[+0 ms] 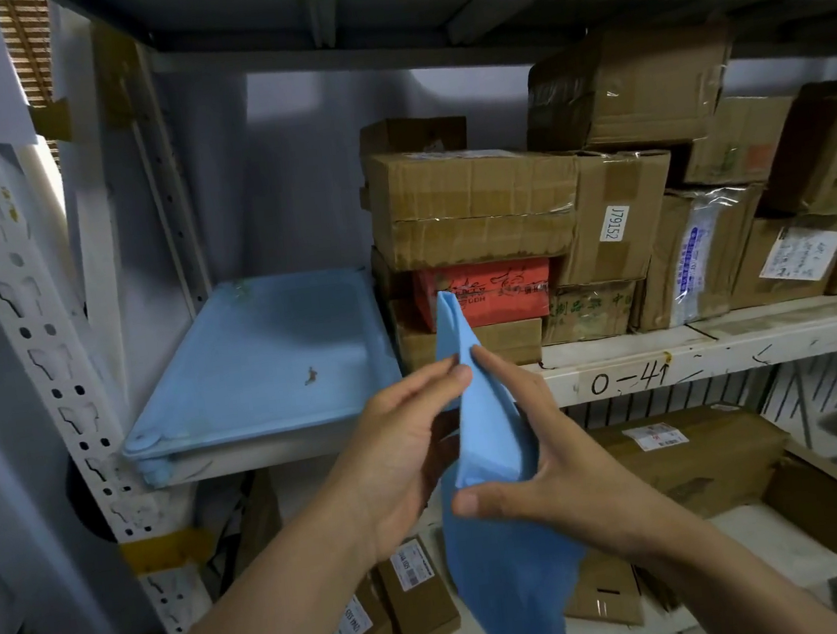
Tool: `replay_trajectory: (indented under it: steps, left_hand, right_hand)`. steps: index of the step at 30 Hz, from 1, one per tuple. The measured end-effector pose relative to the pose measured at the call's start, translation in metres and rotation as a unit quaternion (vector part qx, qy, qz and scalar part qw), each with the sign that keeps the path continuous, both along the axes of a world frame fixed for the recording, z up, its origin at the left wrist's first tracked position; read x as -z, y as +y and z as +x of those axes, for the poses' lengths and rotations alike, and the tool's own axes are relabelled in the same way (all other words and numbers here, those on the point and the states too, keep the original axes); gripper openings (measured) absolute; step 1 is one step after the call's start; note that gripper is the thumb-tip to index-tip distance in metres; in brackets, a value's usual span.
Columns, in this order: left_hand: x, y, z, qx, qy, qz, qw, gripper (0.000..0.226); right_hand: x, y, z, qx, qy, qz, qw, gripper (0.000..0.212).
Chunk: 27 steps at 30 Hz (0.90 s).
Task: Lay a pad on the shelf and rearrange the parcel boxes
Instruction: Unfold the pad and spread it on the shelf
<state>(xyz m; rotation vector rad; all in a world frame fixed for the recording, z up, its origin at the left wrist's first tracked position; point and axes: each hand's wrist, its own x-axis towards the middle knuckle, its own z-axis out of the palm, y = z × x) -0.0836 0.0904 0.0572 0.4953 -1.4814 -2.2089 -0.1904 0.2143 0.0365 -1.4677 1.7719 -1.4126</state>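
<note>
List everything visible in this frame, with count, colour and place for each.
blue pad: one, folded, held in front of the shelf.
blue mat: one, on the shelf's left end.
shelf: one, white, marked 0-41.
brown parcel boxes: many, stacked on the shelf's right part.
red box: one, low in the left stack.
lower boxes: several, brown, on the level below.
upright post: one, white, perforated, at left.
left hand: pinching the pad.
right hand: holding the pad.
</note>
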Motion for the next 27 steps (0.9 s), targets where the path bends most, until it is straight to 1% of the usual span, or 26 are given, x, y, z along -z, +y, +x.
replay_trajectory:
  steps: [1,4,5,7,9,11,13,14,16,17,18,19,22,24,27]
  left_hand:
    - [0.001,0.002,-0.001,0.007,0.001,-0.009,1.0,0.032]
    - [0.004,0.008,-0.004,0.019,0.003,-0.011,1.0,0.031]
    - [0.005,0.011,-0.006,0.024,0.006,-0.009,1.0,0.03]
    - [0.005,0.018,-0.009,0.039,0.0,-0.022,0.999,0.03]
    - [0.008,0.023,-0.013,0.044,-0.013,-0.064,0.997,0.034]
    - [0.013,0.028,-0.018,0.042,-0.031,-0.116,0.992,0.041]
    - [0.019,0.031,-0.023,0.044,-0.047,-0.163,0.984,0.055]
    - [0.021,0.032,-0.026,0.049,-0.054,-0.184,0.98,0.066]
    - [0.025,0.035,-0.029,0.069,-0.061,-0.211,0.973,0.09]
    - [0.027,0.036,-0.031,0.081,-0.062,-0.22,0.97,0.098]
    - [0.029,0.037,-0.033,0.092,-0.062,-0.234,0.966,0.105]
    - [0.031,0.038,-0.035,0.103,-0.062,-0.252,0.96,0.111]
    - [0.037,0.043,-0.039,0.133,-0.053,-0.306,0.941,0.126]
    - [0.04,0.047,-0.04,0.148,-0.053,-0.326,0.932,0.132]
    - [0.043,0.051,-0.042,0.146,-0.056,-0.355,0.922,0.137]
  right_hand:
    - [-0.001,0.002,-0.001,0.009,-0.021,0.0,1.0,0.102]
    - [-0.006,0.006,0.0,0.051,-0.093,-0.008,0.994,0.068]
    - [-0.006,0.007,-0.001,0.061,-0.113,-0.008,0.992,0.061]
    - [-0.005,0.011,-0.003,0.067,-0.136,-0.014,0.988,0.061]
    - [-0.006,0.016,0.0,0.057,-0.135,-0.019,0.989,0.059]
    - [-0.008,0.021,0.0,0.063,-0.152,-0.009,0.986,0.044]
    - [-0.012,0.026,-0.001,0.082,-0.202,-0.013,0.976,0.026]
    - [-0.011,0.028,-0.003,0.097,-0.229,-0.015,0.968,0.026]
    - [-0.009,0.032,-0.01,0.15,-0.275,-0.015,0.95,0.032]
    - [-0.007,0.034,-0.012,0.181,-0.286,-0.01,0.941,0.03]
    - [-0.005,0.036,-0.015,0.207,-0.298,-0.007,0.932,0.023]
    - [-0.004,0.038,-0.017,0.224,-0.312,-0.006,0.923,0.019]
    - [-0.004,0.04,-0.02,0.246,-0.35,-0.03,0.903,0.029]
    - [-0.005,0.042,-0.022,0.243,-0.362,-0.043,0.899,0.031]
    - [-0.007,0.045,-0.022,0.232,-0.377,-0.045,0.895,0.031]
